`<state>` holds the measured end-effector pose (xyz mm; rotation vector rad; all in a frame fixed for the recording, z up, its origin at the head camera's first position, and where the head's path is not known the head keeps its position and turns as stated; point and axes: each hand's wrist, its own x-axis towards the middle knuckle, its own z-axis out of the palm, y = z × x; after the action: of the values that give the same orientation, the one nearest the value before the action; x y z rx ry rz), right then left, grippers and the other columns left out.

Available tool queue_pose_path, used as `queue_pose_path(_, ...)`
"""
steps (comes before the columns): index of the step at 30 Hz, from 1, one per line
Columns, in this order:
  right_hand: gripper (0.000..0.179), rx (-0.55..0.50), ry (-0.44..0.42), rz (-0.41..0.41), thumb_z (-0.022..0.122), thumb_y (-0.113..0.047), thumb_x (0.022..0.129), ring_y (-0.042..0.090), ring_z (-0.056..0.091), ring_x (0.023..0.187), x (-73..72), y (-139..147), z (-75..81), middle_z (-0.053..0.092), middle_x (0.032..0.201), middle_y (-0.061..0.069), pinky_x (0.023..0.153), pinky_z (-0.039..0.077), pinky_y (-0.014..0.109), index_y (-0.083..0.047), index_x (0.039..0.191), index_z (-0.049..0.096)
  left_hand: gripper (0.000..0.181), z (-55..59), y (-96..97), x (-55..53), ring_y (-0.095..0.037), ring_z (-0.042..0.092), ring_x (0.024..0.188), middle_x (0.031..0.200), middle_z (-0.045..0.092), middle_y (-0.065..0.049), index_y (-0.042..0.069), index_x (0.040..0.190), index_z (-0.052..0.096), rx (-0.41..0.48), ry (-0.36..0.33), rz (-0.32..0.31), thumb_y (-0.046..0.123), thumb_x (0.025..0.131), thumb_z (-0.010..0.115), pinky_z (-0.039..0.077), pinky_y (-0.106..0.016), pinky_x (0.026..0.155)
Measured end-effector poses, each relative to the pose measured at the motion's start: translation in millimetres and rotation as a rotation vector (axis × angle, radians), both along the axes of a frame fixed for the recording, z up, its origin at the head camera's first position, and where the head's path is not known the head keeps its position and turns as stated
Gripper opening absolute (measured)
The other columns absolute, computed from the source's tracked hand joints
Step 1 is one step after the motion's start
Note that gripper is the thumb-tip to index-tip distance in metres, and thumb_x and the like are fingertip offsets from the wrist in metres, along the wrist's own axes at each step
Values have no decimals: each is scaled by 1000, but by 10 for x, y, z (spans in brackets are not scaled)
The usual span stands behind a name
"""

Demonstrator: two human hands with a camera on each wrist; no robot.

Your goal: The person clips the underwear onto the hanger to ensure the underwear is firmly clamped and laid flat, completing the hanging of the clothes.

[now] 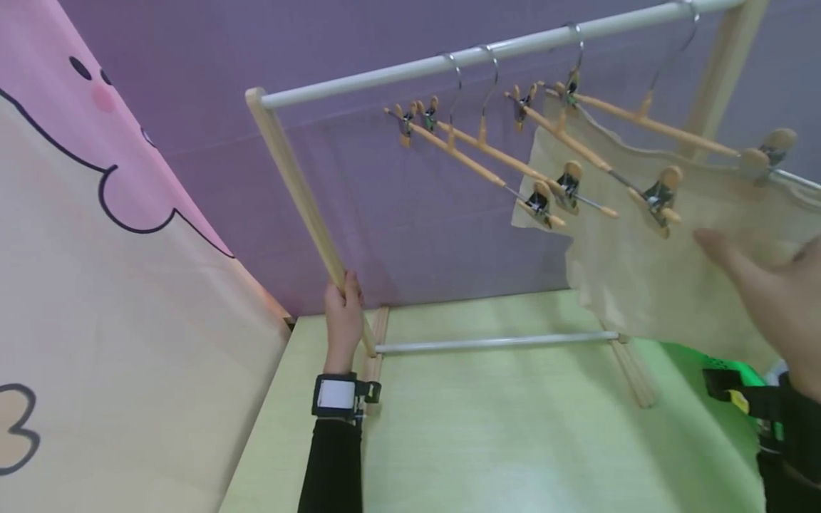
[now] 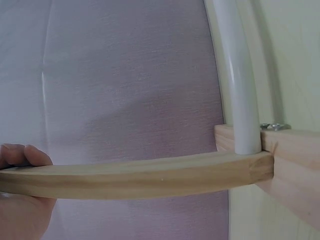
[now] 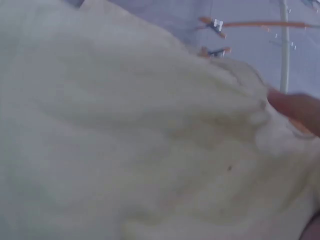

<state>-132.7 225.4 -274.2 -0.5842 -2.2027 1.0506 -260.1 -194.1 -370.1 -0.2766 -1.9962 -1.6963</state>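
My left hand grips the wooden side post of a clothes rack, low down near its foot. The left wrist view shows fingers on one side of the post. A cream cloth garment hangs from the clips of the rightmost clip hanger. In front of the cloth, at the right edge, is my right hand, thumb stretched out and other fingers mostly out of frame. The garment fills most of the blurred right wrist view.
Several wooden clip hangers hang on the rack's white top bar. A white lower bar joins the wooden feet on the pale green table. Behind hangs a purple backdrop. Something bright green sits at the right.
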Motion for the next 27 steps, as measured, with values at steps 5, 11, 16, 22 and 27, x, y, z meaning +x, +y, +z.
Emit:
queue_pose_path(5,80,26,-80,162,64,-42,94,12,44,124,-12,232,-271,42,146,7,111,36,39,-17,157,22,26,-22,14,6,-17,42,59,69,44,-11,-10,92,46,9,-8,-1,10,107,40,36,-20,53)
queue_pose_path(11,63,260,-65,376,70,-24,93,55,55,107,-14,301,-383,49,129,41,85,52,29,4,142,41,22,-18,42,24,-34,43,61,69,45,-15,-4,90,47,-6,2,13,9,107,41,37,-20,55)
queue_pose_path(16,55,485,-112,518,80,-20,84,32,64,68,-51,329,-460,61,106,38,52,48,30,7,124,52,20,-23,48,27,-34,47,64,71,48,-19,1,89,48,-28,-4,40,8,106,41,41,-21,58)
queue_pose_path(22,58,570,-132,659,83,-14,81,21,66,82,-146,318,-653,63,112,28,57,48,29,3,129,55,21,-217,-30,-140,-35,52,73,80,53,-26,0,97,50,-46,-45,62,14,108,39,44,-23,64)
queue_pose_path(27,56,517,-307,673,71,-29,93,31,66,79,-131,288,-712,65,109,29,58,49,38,3,133,51,27,-308,-90,-173,-38,57,86,92,58,-26,-6,110,50,-77,-41,91,20,108,40,46,-29,73)
